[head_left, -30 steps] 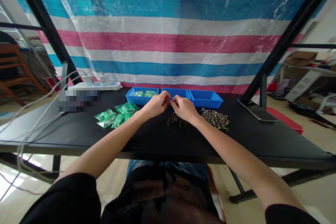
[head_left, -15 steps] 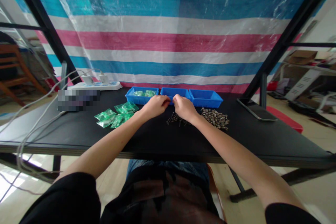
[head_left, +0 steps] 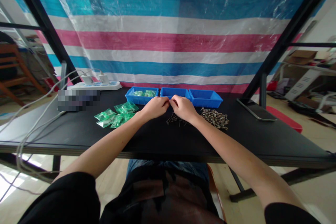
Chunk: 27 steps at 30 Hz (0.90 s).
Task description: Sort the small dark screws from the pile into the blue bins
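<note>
My left hand (head_left: 156,107) and my right hand (head_left: 183,107) meet fingertip to fingertip over the table, just before the middle blue bin (head_left: 175,92). Both are closed in a pinch; whatever lies between the fingers is too small or hidden to name. Under and beside my right hand lies a loose pile of dark screws (head_left: 172,119), partly covered by it. Farther right is a heap of small shiny metal pieces (head_left: 215,118). Green plastic packets (head_left: 121,119) are spread left of my left forearm.
The left blue bin (head_left: 142,102) holds green packets; a right blue bin (head_left: 205,103) stands beside the middle one. A phone (head_left: 256,109) lies at the right. A white power strip (head_left: 96,86) with cables (head_left: 34,126) is at the left. Black frame posts flank the striped sheet (head_left: 162,42).
My hands have drawn together: the gap between their fingertips has closed. My right hand has shifted slightly left. The bins and piles look unchanged.
</note>
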### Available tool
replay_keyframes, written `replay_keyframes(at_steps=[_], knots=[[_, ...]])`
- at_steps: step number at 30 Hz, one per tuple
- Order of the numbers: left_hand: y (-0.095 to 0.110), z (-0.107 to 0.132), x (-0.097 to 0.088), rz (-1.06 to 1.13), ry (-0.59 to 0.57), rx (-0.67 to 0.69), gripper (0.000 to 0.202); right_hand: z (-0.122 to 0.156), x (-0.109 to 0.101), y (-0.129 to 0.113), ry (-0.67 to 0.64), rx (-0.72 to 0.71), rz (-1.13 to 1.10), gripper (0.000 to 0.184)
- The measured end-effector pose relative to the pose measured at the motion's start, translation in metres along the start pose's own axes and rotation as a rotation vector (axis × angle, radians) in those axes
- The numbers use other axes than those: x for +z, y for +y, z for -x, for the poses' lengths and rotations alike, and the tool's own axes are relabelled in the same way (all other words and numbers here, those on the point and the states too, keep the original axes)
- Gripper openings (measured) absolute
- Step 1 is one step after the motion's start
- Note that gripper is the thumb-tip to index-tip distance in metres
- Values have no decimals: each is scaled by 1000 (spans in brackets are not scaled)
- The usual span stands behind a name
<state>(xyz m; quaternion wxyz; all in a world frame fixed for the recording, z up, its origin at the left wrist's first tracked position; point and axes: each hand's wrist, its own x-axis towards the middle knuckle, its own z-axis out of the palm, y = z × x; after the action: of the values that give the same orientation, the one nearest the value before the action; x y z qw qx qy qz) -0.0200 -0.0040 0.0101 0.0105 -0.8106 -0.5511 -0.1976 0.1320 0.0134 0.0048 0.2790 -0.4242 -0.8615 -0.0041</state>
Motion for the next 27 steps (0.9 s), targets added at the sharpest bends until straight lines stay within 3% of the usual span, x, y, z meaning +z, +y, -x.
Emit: replay_keyframes(at_steps=[7, 18, 27], knots=[[-1, 0, 3, 81, 10, -16, 25, 0, -1, -1, -6, 23, 100, 32], [2, -1, 6, 95, 14, -3, 24, 1, -4, -10, -74, 100, 216, 32], [4, 1, 1, 118, 36, -22, 23, -2, -11, 3, 6, 62, 81, 30]])
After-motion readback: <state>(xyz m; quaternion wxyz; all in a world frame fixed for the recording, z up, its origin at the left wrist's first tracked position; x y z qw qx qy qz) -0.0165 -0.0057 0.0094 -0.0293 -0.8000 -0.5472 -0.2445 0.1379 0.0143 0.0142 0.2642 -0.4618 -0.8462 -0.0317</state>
